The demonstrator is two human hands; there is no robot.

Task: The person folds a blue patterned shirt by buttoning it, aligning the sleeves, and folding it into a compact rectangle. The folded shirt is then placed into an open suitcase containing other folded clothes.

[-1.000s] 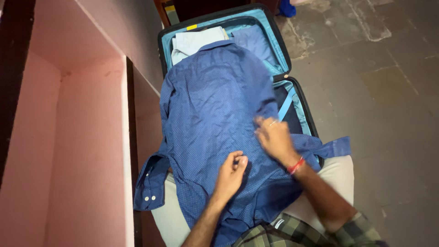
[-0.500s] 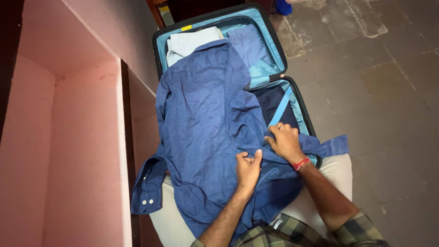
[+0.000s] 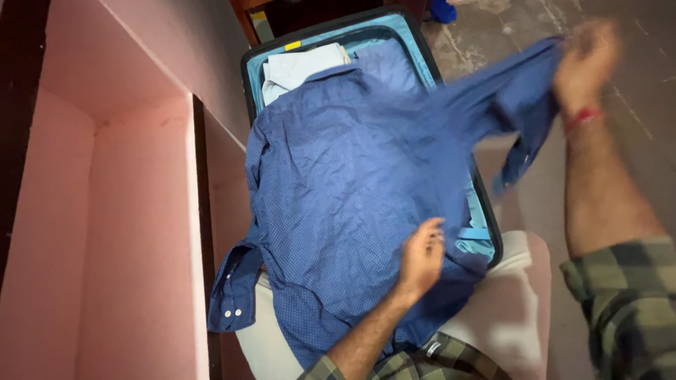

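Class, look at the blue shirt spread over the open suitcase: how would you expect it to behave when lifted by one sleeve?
Probably floppy: the blue shirt sags and creases where the right hand raises its sleeve. Likely light, since one hand lifts that sleeve high. It would drape rather than hold its shape, as its other cuff hangs limp beside the left hand side.

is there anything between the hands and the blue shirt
No. The right hand already grips the blue shirt by its lifted sleeve, and the left hand rests directly on the fabric spread over the open suitcase.
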